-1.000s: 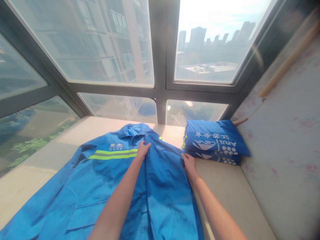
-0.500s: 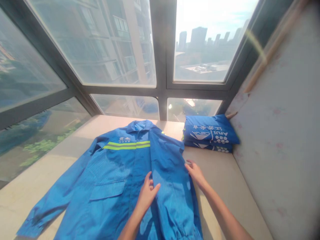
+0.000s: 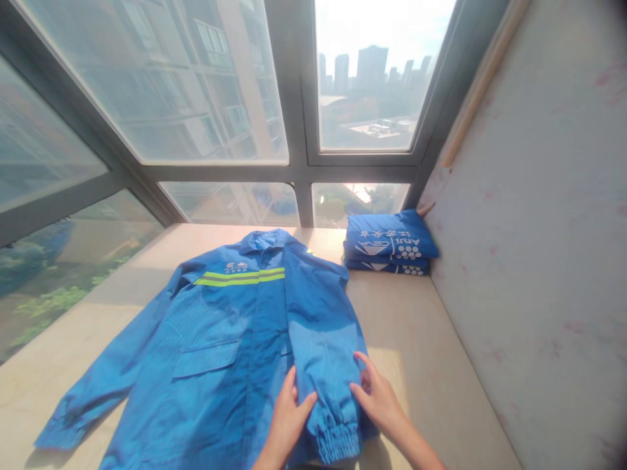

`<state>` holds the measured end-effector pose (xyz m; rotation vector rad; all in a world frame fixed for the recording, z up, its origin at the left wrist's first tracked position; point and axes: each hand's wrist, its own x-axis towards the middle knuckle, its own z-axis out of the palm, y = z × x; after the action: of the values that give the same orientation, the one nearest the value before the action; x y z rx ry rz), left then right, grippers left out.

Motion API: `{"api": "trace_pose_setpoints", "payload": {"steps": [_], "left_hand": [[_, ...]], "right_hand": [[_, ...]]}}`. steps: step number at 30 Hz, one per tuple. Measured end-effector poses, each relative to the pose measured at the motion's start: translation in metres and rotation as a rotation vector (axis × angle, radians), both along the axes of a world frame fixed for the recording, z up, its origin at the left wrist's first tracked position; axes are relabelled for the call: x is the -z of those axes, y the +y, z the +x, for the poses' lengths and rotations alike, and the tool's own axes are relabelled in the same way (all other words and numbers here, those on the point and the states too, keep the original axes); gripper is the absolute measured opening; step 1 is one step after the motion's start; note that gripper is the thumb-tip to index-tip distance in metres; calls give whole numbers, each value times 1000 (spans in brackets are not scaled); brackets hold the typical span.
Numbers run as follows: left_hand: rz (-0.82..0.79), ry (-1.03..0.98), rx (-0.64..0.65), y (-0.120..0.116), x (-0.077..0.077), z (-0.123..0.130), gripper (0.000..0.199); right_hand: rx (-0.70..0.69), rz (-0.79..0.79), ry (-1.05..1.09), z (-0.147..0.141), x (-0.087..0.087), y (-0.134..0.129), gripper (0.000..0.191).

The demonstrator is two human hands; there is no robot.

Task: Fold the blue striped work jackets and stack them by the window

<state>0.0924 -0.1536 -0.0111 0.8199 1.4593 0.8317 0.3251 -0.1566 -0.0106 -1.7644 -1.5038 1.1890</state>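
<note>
A blue work jacket [image 3: 215, 326] with a yellow-green and grey reflective band across the chest lies front up, collar toward the window. One sleeve [image 3: 326, 346] is folded over the front, its gathered elastic cuff [image 3: 337, 444] pointing toward me. My left hand [image 3: 289, 414] rests at the left edge of that sleeve, thumb and fingers apart, thumb touching the cloth. On the opposite edge, above the cuff, my right hand [image 3: 382, 401] touches the sleeve with thumb and forefinger spread. The other sleeve [image 3: 98, 385] stretches out to the lower left.
Folded blue garments with white printing [image 3: 389, 238] are stacked at the back right, beside the patterned wall [image 3: 529, 261]. Grey window frames [image 3: 298, 173] border the pale surface [image 3: 416, 339] at the back and left.
Both hands have moved toward me along the folded sleeve, nearer its cuff. My right hand has come in against the sleeve's edge. The view has shifted to the right.
</note>
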Motion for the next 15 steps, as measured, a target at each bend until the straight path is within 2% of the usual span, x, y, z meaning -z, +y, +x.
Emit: {"api": "trace_pose_setpoints", "payload": {"steps": [3,7,12,15], "left_hand": [[-3,50,-26,-6,7,-16,106],[-72,44,-129,-23,12,-25,104],[-181,-22,-192,-40,-7,-13,91],[-191,-99,-172,-49,-15,-2,86]], "right_hand": [[-69,-53,-55,-3,-4,-4,67],[-202,-111,-92,-2,-5,-9,60],[-206,-72,-156,-2,-9,-7,63],[-156,-37,-123,-5,-3,-12,68]]}}
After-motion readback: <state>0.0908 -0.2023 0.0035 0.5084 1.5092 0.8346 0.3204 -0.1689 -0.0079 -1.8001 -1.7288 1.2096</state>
